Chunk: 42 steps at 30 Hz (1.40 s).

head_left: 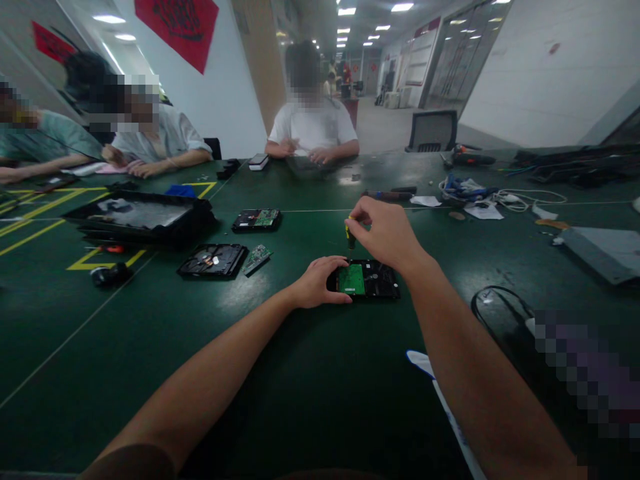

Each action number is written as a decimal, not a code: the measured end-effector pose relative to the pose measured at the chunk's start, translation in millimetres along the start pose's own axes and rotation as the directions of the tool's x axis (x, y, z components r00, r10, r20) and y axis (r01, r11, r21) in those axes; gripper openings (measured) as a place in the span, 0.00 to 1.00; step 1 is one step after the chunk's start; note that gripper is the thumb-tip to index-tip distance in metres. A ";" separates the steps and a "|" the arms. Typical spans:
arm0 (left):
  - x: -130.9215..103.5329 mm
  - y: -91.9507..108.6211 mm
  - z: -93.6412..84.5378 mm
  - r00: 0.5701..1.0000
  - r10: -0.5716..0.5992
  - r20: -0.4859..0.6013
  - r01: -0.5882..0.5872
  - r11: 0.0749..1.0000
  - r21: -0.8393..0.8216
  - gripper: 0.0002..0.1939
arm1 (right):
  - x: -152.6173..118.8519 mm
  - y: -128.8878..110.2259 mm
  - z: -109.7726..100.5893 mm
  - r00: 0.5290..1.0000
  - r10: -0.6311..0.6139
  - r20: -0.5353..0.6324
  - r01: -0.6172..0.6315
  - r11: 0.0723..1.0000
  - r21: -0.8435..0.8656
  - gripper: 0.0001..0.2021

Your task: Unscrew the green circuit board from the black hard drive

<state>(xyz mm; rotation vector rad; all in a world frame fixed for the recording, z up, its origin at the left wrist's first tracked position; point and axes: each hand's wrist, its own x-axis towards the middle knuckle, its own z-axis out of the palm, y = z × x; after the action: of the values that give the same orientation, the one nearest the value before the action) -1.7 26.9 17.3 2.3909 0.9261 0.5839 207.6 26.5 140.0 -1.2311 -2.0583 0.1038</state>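
A hard drive (377, 279) lies on the green table in front of me, its green circuit board (352, 279) facing up. My left hand (320, 283) grips the drive's left end between thumb and fingers. Above the board's far edge, my right hand (383, 230) pinches a short screwdriver (350, 235) with a yellow and black handle, held upright. Its tip is too small to make out, so I cannot tell whether it touches the drive. To the left lie another hard drive (213, 260), a loose circuit board (258, 259) and a further drive (257, 220).
A black tray (145, 217) stands at the left, near a small black object (111, 274). Tangled cables (467, 190) and a grey metal case (600, 250) lie to the right. A person (313, 130) sits across the table; others sit at far left.
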 end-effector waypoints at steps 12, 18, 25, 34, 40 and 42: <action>-0.9 3.2 -1.2 1.000 -0.006 -0.002 0.006 1.000 0.004 0.42 | -0.3 3.2 1.4 1.000 0.004 -0.009 -0.003 1.000 0.012 0.03; -1.0 1.9 -0.8 1.000 0.003 -0.005 -0.003 1.000 0.004 0.42 | -0.9 1.4 1.1 1.000 -0.025 -0.009 0.025 1.000 -0.019 0.03; -0.7 -0.2 -0.4 1.000 -0.006 0.001 0.006 1.000 0.005 0.43 | 0.4 5.2 3.3 1.000 -0.019 -0.019 0.020 1.000 0.024 0.03; 0.3 -2.6 1.7 1.000 0.017 -0.003 -0.017 1.000 0.019 0.43 | -0.1 3.8 3.1 0.998 -0.061 -0.021 0.061 0.998 -0.009 0.03; -0.4 0.2 -0.3 1.000 0.008 0.001 -0.008 1.000 0.014 0.43 | -0.2 5.3 3.3 1.000 -0.024 -0.006 0.024 0.999 0.027 0.05; -0.5 0.6 -0.3 1.000 0.007 -0.001 -0.007 1.000 0.016 0.42 | -0.5 5.0 3.6 0.999 -0.037 -0.005 0.037 0.999 0.007 0.06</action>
<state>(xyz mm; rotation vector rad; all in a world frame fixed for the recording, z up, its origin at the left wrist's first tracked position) -1.9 26.3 17.8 2.4088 0.9267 0.5824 209.1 29.9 135.1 -1.1871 -2.0741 0.0906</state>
